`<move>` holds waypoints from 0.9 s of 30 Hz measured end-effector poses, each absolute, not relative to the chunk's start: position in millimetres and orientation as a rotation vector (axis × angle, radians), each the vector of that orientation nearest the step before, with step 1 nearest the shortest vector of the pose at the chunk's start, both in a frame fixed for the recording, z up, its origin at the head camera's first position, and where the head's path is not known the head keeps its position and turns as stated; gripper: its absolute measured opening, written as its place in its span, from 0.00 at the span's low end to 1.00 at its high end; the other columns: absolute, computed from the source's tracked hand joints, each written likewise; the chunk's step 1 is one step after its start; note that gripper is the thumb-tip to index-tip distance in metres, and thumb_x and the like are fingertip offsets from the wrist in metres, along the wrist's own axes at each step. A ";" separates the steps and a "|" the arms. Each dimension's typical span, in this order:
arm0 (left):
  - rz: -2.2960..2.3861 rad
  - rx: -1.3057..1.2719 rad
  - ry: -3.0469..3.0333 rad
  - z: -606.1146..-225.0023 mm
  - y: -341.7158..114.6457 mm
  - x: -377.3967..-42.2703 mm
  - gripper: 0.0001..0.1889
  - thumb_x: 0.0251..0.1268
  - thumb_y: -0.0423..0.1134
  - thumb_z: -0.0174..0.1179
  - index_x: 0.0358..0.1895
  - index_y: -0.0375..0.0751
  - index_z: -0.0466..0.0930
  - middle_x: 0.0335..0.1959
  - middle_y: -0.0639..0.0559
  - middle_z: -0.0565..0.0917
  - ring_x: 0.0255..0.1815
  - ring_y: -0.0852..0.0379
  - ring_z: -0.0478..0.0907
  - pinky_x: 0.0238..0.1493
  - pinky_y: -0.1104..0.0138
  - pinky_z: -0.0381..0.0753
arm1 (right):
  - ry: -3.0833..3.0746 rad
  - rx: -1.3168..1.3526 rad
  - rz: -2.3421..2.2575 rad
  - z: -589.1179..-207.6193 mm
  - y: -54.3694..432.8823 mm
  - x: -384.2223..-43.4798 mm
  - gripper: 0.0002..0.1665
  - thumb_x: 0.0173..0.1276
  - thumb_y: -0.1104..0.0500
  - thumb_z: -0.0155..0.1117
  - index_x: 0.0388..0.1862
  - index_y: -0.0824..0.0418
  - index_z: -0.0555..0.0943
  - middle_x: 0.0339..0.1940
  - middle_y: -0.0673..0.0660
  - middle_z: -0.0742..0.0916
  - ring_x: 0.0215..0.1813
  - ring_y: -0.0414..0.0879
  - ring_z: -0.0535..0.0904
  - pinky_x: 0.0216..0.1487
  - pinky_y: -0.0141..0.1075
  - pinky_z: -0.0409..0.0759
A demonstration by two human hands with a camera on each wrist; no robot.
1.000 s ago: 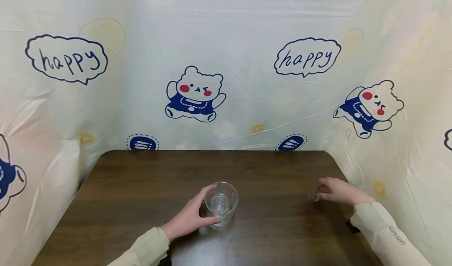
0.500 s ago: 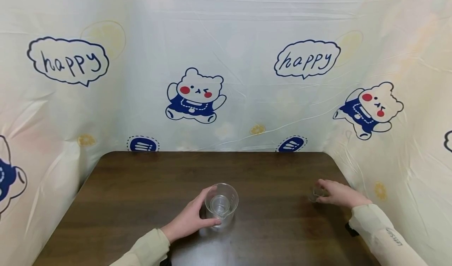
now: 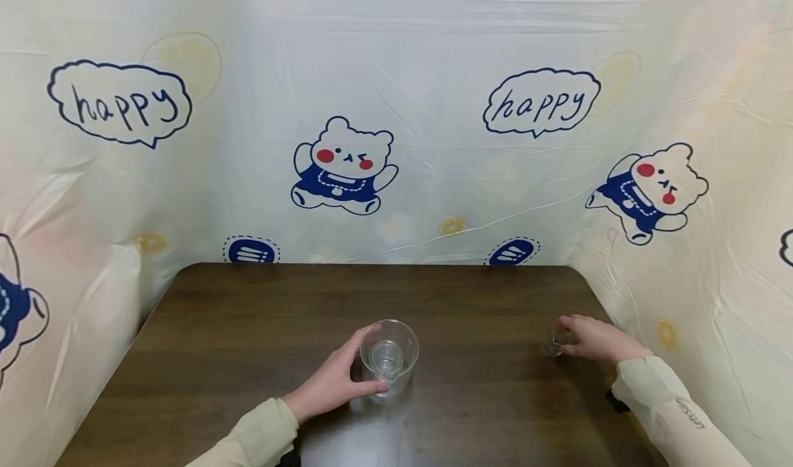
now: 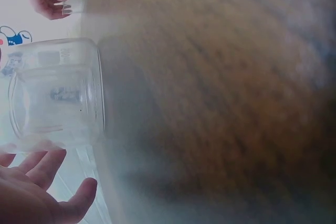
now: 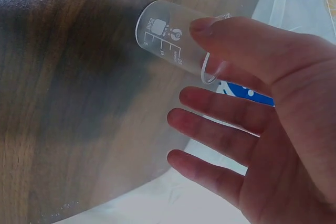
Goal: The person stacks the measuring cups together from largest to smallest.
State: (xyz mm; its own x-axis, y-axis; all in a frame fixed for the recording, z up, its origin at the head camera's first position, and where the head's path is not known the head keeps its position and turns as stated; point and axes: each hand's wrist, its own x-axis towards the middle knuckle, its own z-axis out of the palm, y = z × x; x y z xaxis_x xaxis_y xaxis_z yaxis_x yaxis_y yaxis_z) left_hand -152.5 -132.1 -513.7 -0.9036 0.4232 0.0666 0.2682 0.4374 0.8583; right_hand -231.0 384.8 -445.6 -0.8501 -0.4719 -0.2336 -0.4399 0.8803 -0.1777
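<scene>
A large clear glass beaker (image 3: pixel 405 357) stands near the middle of the table, with a smaller glass beaker (image 3: pixel 386 358) nested inside it. My left hand (image 3: pixel 334 377) holds the large beaker from the left, thumb in front and fingers behind. In the left wrist view, fingertips (image 4: pixel 52 156) meet the glass wall. Over at the right side of the table, my right hand (image 3: pixel 604 339) pinches a small 25 ml beaker (image 5: pixel 170 38) near its rim between thumb and index finger. The other three fingers are spread away from the glass. White graduation marks show on this beaker.
The dark brown wooden table (image 3: pixel 248 329) has rounded far corners. A pale curtain (image 3: pixel 434 178) printed with bears and "happy" bubbles surrounds its back and sides, close to the right hand.
The right hand's fingers spread a little around the small beaker half a second ago and are now closer on it again. The left hand and large beaker have stayed in place.
</scene>
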 end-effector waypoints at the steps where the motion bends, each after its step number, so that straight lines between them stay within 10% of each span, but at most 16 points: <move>1: 1.464 0.615 2.527 -514.0 -131.9 -152.7 0.50 0.58 0.62 0.75 0.81 0.61 0.57 0.74 0.54 0.72 0.75 0.51 0.69 0.72 0.44 0.68 | 2.777 -0.687 -0.167 -445.3 385.1 -230.6 0.19 0.63 0.56 0.77 0.47 0.63 0.81 0.41 0.56 0.86 0.39 0.47 0.81 0.40 0.46 0.81; 12: 1.463 0.602 2.516 -513.5 -130.8 -152.8 0.51 0.58 0.62 0.76 0.81 0.61 0.56 0.74 0.54 0.72 0.75 0.51 0.69 0.71 0.44 0.68 | 2.741 -0.671 -0.171 -437.2 376.6 -227.7 0.29 0.65 0.58 0.75 0.58 0.74 0.80 0.53 0.69 0.87 0.57 0.68 0.82 0.58 0.60 0.80; 27: 1.471 0.631 2.539 -511.4 -131.0 -152.1 0.50 0.58 0.61 0.76 0.81 0.59 0.58 0.73 0.54 0.73 0.74 0.51 0.70 0.72 0.46 0.68 | 2.758 -0.862 -0.151 -410.5 341.1 -217.4 0.18 0.61 0.61 0.75 0.48 0.63 0.82 0.43 0.56 0.85 0.44 0.53 0.84 0.46 0.50 0.84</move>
